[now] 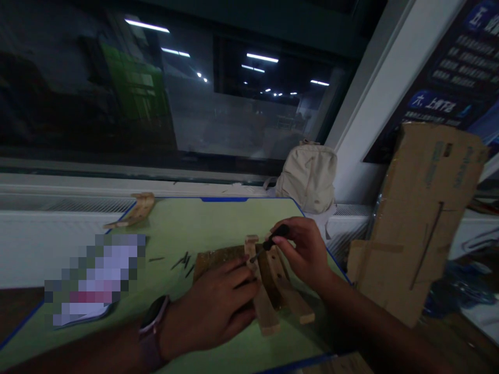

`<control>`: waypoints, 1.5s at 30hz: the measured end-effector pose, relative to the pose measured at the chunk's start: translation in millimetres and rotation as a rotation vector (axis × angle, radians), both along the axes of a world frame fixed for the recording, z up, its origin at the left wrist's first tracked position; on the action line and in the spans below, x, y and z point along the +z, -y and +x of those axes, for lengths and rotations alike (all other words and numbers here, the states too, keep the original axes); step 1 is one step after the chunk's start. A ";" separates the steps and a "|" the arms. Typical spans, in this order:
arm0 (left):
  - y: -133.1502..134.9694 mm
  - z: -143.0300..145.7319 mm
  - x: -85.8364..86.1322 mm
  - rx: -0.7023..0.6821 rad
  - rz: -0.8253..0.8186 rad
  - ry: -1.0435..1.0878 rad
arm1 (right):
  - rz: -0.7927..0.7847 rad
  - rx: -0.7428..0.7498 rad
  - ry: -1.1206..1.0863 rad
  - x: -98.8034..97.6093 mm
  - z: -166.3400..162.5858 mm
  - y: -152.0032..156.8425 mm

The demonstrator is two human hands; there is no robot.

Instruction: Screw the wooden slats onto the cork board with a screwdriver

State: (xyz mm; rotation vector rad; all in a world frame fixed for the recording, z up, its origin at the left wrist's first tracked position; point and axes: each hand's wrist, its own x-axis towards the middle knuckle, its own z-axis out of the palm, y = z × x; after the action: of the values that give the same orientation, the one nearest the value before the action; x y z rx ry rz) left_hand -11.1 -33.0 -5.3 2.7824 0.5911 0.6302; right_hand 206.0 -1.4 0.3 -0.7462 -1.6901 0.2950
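My right hand [307, 249] is closed round the black handle of a screwdriver [276, 237]. Its shaft slants down to the left, with the tip at a curved wooden piece [265, 310]. Beside the tip, the bent fingers of my left hand [222, 296] press on that piece and grip its left edge. A second curved wooden piece [294, 301] with dark holes lies just right of it. Under both is a brown block [214, 257], partly covered by my left hand. Whether a screw sits at the tip is too small to tell.
Several dark screws [183, 259] lie on the green table mat [179, 215]. Another curved wooden piece [139, 210] is at the mat's back left corner, and a blurred-out item [101, 278] lies at left. A beige backpack [310, 174] and tall cardboard [424, 223] stand beyond.
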 end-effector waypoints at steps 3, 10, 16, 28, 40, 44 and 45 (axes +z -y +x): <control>1.0 -1.2 1.3 -0.004 -0.028 -0.015 | 0.114 0.034 0.096 -5.7 6.7 4.7; 0.9 -1.8 3.0 0.014 -0.043 -0.033 | -0.098 0.185 -0.128 -13.4 1.5 10.9; 2.4 -1.6 4.1 0.047 -0.052 -0.038 | -0.098 0.142 -0.220 -12.6 0.9 7.6; 3.6 -2.8 7.1 0.022 -0.066 0.007 | -0.194 0.161 -0.257 -12.1 -2.5 10.2; 1.7 0.1 9.0 0.008 -0.065 -0.053 | 0.033 -0.068 0.159 -8.9 9.9 9.2; 1.7 -0.2 8.2 -0.006 -0.103 -0.011 | 0.165 -0.013 0.281 0.6 9.3 14.3; 1.5 -0.4 8.1 -0.006 -0.112 -0.003 | 0.205 0.019 0.327 2.4 8.9 14.6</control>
State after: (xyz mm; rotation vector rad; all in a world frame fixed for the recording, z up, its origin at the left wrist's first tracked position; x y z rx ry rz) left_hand -11.5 -34.5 2.8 2.6800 0.5992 0.5735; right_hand 214.9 -16.0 2.7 -0.6504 -2.0015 0.0096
